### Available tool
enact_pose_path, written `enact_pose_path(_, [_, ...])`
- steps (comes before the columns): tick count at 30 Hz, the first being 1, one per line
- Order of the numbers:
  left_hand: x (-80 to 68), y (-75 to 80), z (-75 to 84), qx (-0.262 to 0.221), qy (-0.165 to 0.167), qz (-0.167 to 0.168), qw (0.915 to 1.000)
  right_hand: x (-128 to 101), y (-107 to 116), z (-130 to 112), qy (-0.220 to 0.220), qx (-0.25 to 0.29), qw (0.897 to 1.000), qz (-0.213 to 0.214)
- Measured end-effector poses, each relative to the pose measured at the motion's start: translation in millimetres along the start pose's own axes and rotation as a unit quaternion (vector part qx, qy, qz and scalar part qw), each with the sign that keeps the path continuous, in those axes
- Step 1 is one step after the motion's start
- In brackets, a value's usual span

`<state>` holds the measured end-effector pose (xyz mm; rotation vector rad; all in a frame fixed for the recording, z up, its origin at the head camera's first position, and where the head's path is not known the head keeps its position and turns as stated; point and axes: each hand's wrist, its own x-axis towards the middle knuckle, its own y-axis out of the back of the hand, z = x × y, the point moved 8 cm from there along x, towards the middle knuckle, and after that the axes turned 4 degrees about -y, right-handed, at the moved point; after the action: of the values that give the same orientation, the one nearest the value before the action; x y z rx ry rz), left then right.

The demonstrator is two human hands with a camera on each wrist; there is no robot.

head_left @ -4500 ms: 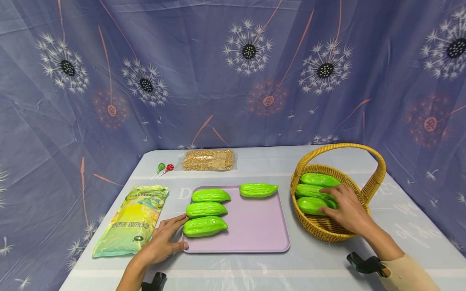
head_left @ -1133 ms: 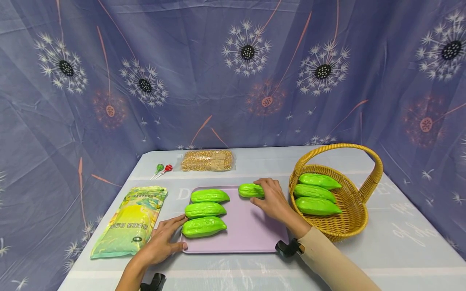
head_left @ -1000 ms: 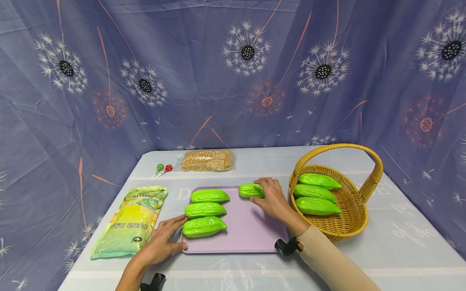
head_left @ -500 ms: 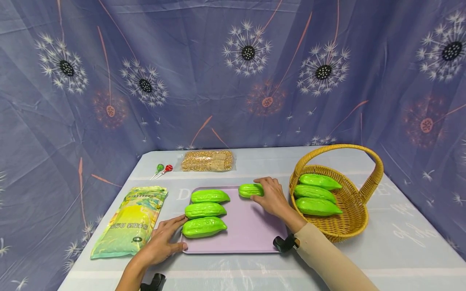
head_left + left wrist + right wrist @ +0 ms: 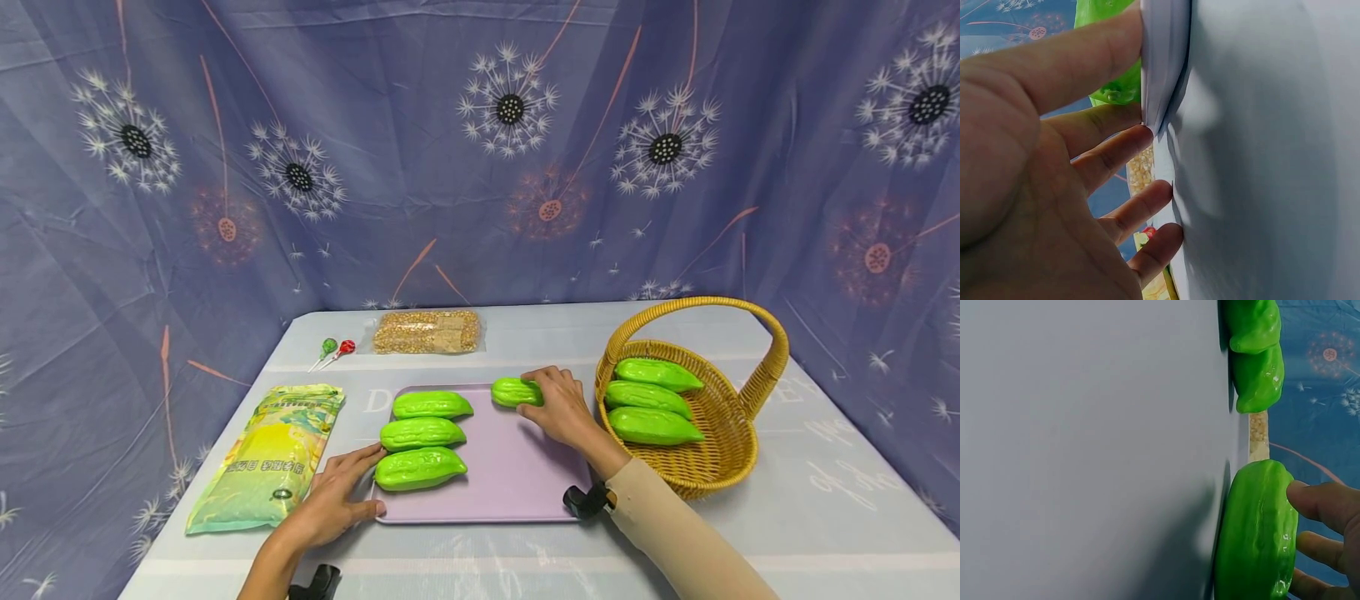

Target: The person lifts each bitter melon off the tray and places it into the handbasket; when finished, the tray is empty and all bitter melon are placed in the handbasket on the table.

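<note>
Rice bag: a yellow-green packet (image 5: pixel 266 457) lies flat at the table's left, just beside the left hand.
Left hand: the left hand (image 5: pixel 335 497) reaches in from the lower edge, forearm angled up and rightward. Its fingers (image 5: pixel 1107 153) lie straight against the near-left corner of the lilac tray (image 5: pixel 517 475), thumb along the front rim; it grips nothing.
Tray row: three green gourds lie side by side at the tray's left, the nearest one (image 5: pixel 418 468) just beyond the left fingertips.
Far gourd: a fourth green gourd (image 5: pixel 512 392) lies on the tray's far edge.
Right hand: the right hand (image 5: pixel 561 407) comes across the tray, sleeve trailing to the lower right. Its fingers (image 5: pixel 1325 503) curl over the far gourd's right end, grasping it.
Basket: a wicker basket (image 5: pixel 723 467) at the right holds three more gourds (image 5: pixel 651 398).
</note>
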<state>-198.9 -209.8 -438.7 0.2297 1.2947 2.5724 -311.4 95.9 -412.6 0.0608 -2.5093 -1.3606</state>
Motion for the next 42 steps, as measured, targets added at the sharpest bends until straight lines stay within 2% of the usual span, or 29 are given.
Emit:
enact_pose_path(16, [0.3, -2.3, -1.6, 0.002, 0.0, -0.002, 1.0, 5, -7, 5, 0.001, -0.036, 0.999, 0.015])
enact_pose_path(23, [0.1, -1.5, -1.8, 0.002, 0.002, -0.002, 1.0, 5, -9, 5, 0.008, -0.034, 0.999, 0.019])
enact_pose_path(42, [0.8, -2.2, -2.2, -0.001, 0.003, -0.003, 1.0, -11, -6, -8, 0.034, -0.052, 0.998, -0.027])
